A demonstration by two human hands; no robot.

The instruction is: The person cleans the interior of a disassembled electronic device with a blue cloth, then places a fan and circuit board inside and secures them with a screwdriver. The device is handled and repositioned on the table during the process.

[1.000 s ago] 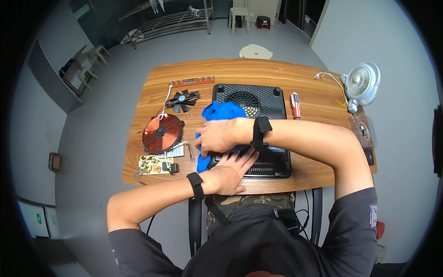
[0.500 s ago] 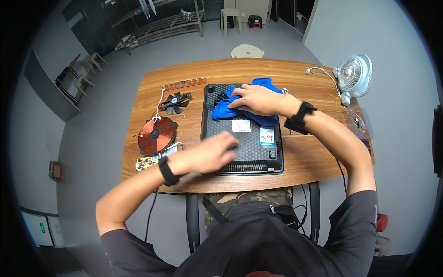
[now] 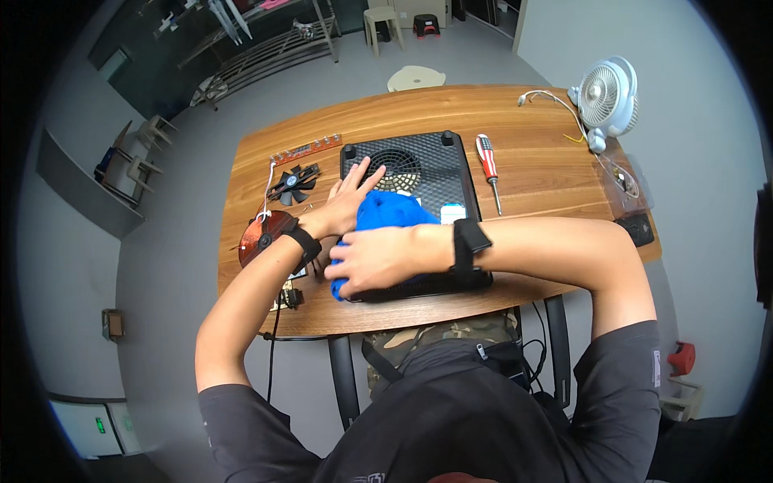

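Note:
A black flat appliance case (image 3: 427,173) lies upside down on the wooden table (image 3: 547,185), its round vent grille facing up. My right hand (image 3: 374,259) presses a blue cloth (image 3: 386,213) onto the case near its front left corner. My left hand (image 3: 348,200) lies flat with fingers spread on the case's left part, just behind the cloth. Both wrists wear black bands.
Left of the case lie a copper coil disc (image 3: 256,235), a small black fan (image 3: 291,184), a narrow circuit strip (image 3: 306,149) and a circuit board (image 3: 286,296). A red-handled screwdriver (image 3: 488,159) lies to the right; a white desk fan (image 3: 605,95) stands at the far right corner.
My right hand has dragged the blue cloth from the case's far right part back to its front left corner. My left hand moved from the front left edge up onto the case's left part.

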